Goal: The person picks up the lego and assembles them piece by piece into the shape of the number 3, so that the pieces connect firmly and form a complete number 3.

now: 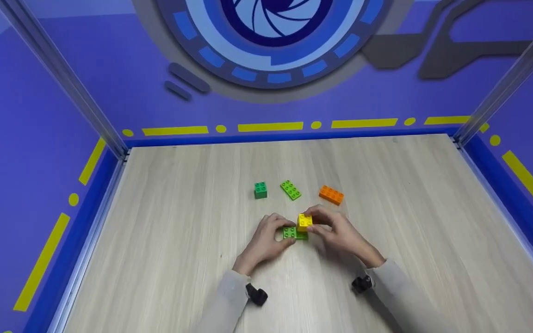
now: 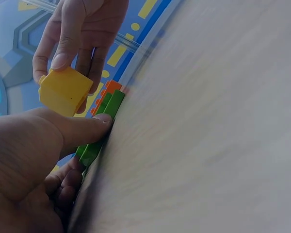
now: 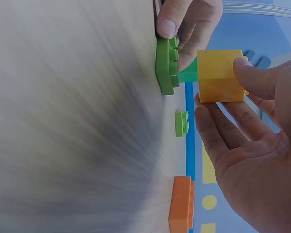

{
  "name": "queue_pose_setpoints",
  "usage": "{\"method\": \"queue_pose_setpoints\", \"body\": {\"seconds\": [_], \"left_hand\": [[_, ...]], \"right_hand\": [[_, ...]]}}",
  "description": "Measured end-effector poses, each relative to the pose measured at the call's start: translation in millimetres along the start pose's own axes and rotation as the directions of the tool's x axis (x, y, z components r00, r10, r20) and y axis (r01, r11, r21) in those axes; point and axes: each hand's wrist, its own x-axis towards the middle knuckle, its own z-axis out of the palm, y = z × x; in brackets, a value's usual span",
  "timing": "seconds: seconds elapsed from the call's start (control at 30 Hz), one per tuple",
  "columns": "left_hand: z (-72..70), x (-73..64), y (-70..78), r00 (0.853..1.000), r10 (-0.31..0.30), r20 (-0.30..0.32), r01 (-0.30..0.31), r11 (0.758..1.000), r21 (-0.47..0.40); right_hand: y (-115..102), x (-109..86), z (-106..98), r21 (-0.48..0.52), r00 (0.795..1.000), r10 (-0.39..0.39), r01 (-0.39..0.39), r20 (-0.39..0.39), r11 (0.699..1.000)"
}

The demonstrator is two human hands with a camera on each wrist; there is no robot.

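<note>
On the table, my left hand point(image 1: 265, 237) holds a light green toy building brick point(image 1: 289, 232) between thumb and fingers at its left part. The brick's studs face up, as the right wrist view shows. My right hand point(image 1: 342, 235) pinches a square yellow brick point(image 1: 304, 223) by its sides. It hangs over the right end of the green brick, hiding some of it from the head camera. A gap shows between the yellow brick point(image 3: 219, 76) and the green brick point(image 3: 164, 68) in the right wrist view.
Beyond the hands lie a dark green square brick point(image 1: 260, 190), a thin light green brick point(image 1: 290, 190) and an orange brick point(image 1: 331, 195). Purple panels point(image 1: 275, 108) wall the wooden table point(image 1: 178, 199) at the back and sides.
</note>
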Motion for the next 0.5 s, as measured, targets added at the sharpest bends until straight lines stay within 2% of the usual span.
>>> {"method": "queue_pose_setpoints", "body": {"seconds": [0.37, 0.5], "left_hand": [[0.9, -0.2, 0.6, 1.000, -0.022, 0.002, 0.022, 1.000, -0.002], [-0.2, 0.9, 0.7, 1.000, -0.013, 0.000, 0.013, 1.000, 0.005]], "right_hand": [[4.7, -1.8, 4.2, -0.015, 1.000, 0.011, -0.011, 0.018, 1.000], [4.1, -1.5, 4.3, -0.012, 0.999, 0.025, -0.025, 0.022, 1.000]]}}
